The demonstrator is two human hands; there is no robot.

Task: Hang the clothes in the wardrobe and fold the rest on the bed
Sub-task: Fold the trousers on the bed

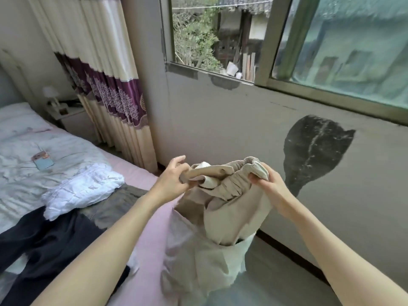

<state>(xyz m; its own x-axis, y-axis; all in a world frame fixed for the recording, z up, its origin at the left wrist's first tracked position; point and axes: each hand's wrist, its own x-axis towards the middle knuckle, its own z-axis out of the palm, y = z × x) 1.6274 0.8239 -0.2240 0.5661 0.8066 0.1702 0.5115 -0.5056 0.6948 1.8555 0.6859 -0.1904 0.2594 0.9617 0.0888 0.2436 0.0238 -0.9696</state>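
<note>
Pink sheeting covers the bed, whose edge runs diagonally from the curtain toward the viewer, leaving a strip of grey floor between it and the wall under the window. On the bed lie dark trousers, a white ruffled garment and a grey piece, all beside one another. Past the edge, the left hand pinches one side of the beige trousers at the waistband; the right hand grips the other side, legs hanging down.
</note>
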